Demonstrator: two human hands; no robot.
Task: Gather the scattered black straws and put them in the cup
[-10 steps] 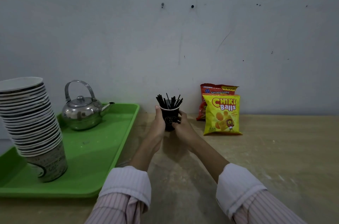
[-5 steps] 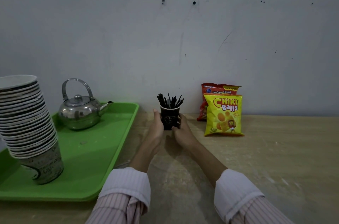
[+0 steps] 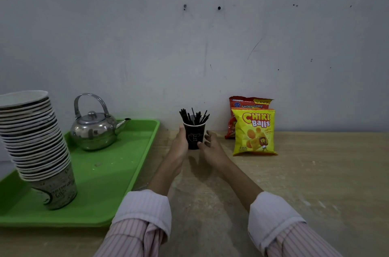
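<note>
Far left: stack of paper cups (image 3: 35, 147), leaning right, standing on the green tray (image 3: 117, 172).
Left: steel kettle (image 3: 94, 130) at the back of the tray, spout toward the right.
Left hand (image 3: 179, 147): palm flat against the left side of the cup, thumb up near the rim, loosely cupped rather than clenched.
Centre: black cup (image 3: 194, 135), upright on the table (image 3: 305, 183) close to the wall, set between both hands.
Straws: bunch of black straws (image 3: 193, 116) standing in the cup, tips fanned above the rim.
Right hand (image 3: 212, 147): just beside the cup's right side, thumb tip touching low on the wall, fingers (image 3: 208, 134) curled and slightly apart; full grip not clear.
Sleeves: striped cuffs rolled back on both forearms, near the bottom edge.
Right: yellow snack bag (image 3: 254, 132) upright against the wall, a red snack bag (image 3: 248, 103) behind it, both near the right hand but apart from it.
</note>
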